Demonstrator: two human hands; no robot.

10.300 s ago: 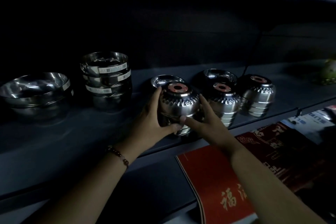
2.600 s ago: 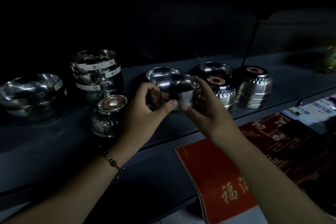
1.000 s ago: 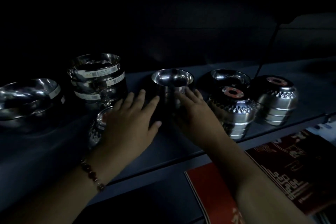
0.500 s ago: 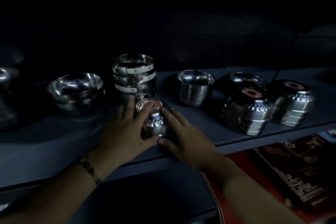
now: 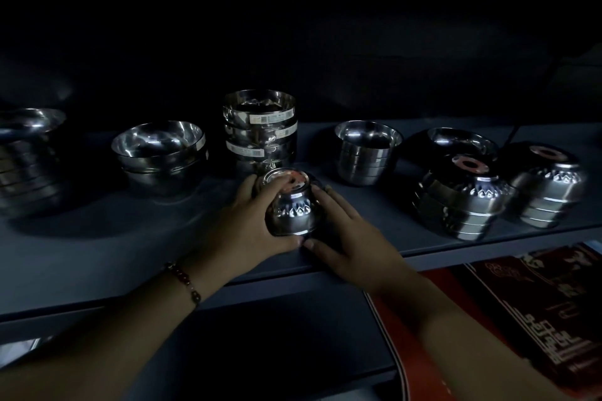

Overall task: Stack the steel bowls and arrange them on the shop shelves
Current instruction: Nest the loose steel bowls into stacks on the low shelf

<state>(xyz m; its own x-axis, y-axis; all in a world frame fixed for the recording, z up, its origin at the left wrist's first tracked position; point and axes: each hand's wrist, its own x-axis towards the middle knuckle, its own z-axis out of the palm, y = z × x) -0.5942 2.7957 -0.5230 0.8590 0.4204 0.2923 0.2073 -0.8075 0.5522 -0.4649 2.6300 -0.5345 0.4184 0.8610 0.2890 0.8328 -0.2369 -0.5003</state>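
Note:
An upside-down patterned steel bowl (image 5: 293, 208) with a red-ringed base sits tilted near the front of the dark shelf (image 5: 97, 254). My left hand (image 5: 250, 225) grips its left side, fingers curled over the base. My right hand (image 5: 345, 234) holds its right side, thumb at the lower rim. Behind it stands an upright stack of small plain bowls (image 5: 366, 151). Two upside-down patterned stacks (image 5: 465, 202) (image 5: 550, 185) stand at the right.
A labelled bowl stack (image 5: 260, 130) stands just behind my left hand. Wide bowls (image 5: 159, 153) and another stack (image 5: 26, 159) sit at the left. An upright bowl (image 5: 462, 142) sits at the back right. Red printed packs (image 5: 521, 309) lie on the lower shelf.
Both hands closed tighter round the upside-down patterned bowl, which now tilts toward me. Earlier the upright bowl was set down on the small plain stack behind.

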